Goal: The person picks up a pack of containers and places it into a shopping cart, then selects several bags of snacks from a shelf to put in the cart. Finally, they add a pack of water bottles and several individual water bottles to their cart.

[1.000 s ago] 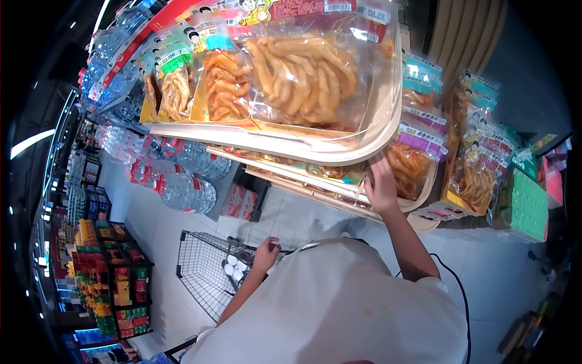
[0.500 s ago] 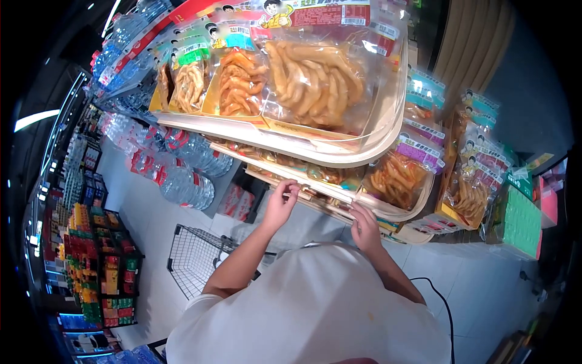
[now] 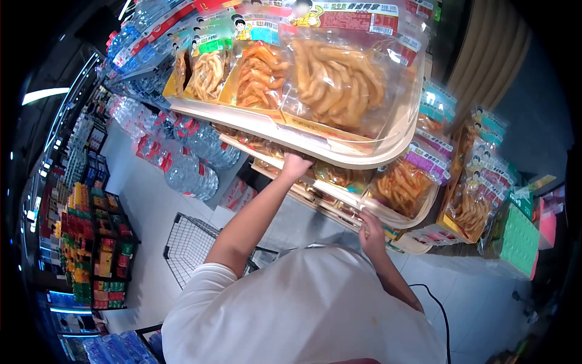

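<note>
My left hand (image 3: pixel 296 165) reaches into the gap below the top shelf (image 3: pixel 260 124), over the second tier. Its fingers are hidden there among bagged snacks. Beside the front edge of the lower shelves is my right hand (image 3: pixel 372 233), with loosely bent fingers and nothing visible in it. Above my hands, the top shelf holds a large clear pack of pale brown chicken-feet-like snacks (image 3: pixel 339 82), a pack of orange-brown pieces (image 3: pixel 260 76) and a green-labelled pack (image 3: pixel 209 74). A purple-labelled pack (image 3: pixel 400 185) stands at the second tier's rounded right end.
A wire shopping cart (image 3: pixel 191 249) stands on the floor at left. Large water bottles (image 3: pixel 191 176) are grouped beyond the shelf's left end. More bagged snacks (image 3: pixel 470 203) fill a rack at right, near a green box (image 3: pixel 518 239). A black cable (image 3: pixel 445 303) hangs at lower right.
My left hand has gone forward from the shelf edge into the gap under the top shelf. My right hand has dropped slightly, its fingers more bent. The view has shifted a little.
</note>
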Demonstrator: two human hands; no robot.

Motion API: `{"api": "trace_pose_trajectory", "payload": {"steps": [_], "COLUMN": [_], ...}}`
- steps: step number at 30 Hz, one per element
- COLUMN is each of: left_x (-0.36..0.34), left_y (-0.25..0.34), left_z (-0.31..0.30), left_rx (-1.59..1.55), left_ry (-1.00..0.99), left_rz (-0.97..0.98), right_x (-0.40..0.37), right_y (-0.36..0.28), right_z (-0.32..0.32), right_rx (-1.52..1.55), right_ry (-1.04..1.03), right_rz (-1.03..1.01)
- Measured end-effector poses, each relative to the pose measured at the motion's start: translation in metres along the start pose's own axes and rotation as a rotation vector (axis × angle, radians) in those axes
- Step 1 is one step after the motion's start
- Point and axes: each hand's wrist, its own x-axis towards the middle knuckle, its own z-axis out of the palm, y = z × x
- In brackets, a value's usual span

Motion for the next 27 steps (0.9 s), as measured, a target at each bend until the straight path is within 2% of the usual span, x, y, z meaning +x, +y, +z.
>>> {"api": "trace_pose_trajectory", "payload": {"steps": [2,5,8,11,13,15,17,20,21,23,24,25,27], "left_x": [0.012,0.019,0.031,0.031,0.021,0.01,-0.001,-0.013,-0.018,-0.037,-0.048,-0.062,-0.093], "left_y": [-0.019,-0.029,-0.035,-0.041,-0.045,-0.062,-0.045,-0.039,-0.026,-0.006,-0.025,-0.015,-0.012], "left_z": [0.024,0.047,0.046,0.048,0.034,0.025,0.005,-0.007,-0.025,-0.052,-0.049,-0.066,-0.088], "left_rx": [0.134,0.398,0.234,0.356,0.21,0.377,0.345,0.156,-0.065,-0.129,-0.401,-0.647,-0.941], "left_ry": [-0.07,0.063,-0.062,0.008,-0.014,0.201,0.09,0.416,0.365,0.427,0.511,0.492,0.456], "left_rz": [-0.017,-0.05,-0.302,-0.166,-0.234,0.191,-0.073,-0.237,-0.353,-0.37,-0.355,-0.417,-0.432], "right_x": [0.0,-0.005,-0.015,-0.023,-0.026,-0.028,-0.029,-0.029,-0.028,-0.021,-0.015,-0.008,0.007], "right_y": [-0.006,-0.006,0.002,0.012,0.011,0.009,0.01,0.013,0.012,0.007,0.001,-0.002,-0.002], "right_z": [-0.001,-0.003,-0.001,0.0,-0.002,-0.005,-0.006,0.0,0.002,0.005,0.005,0.007,0.019], "right_rx": [-0.006,-0.009,0.016,0.046,0.067,0.049,0.038,0.058,0.074,0.085,0.08,0.076,0.156], "right_ry": [-0.049,-0.099,-0.108,-0.11,-0.136,-0.156,-0.163,-0.168,-0.173,-0.206,-0.234,-0.262,-0.237], "right_rz": [0.02,0.039,0.026,-0.023,-0.004,0.013,0.022,0.032,0.039,0.053,0.06,0.067,0.07]}}
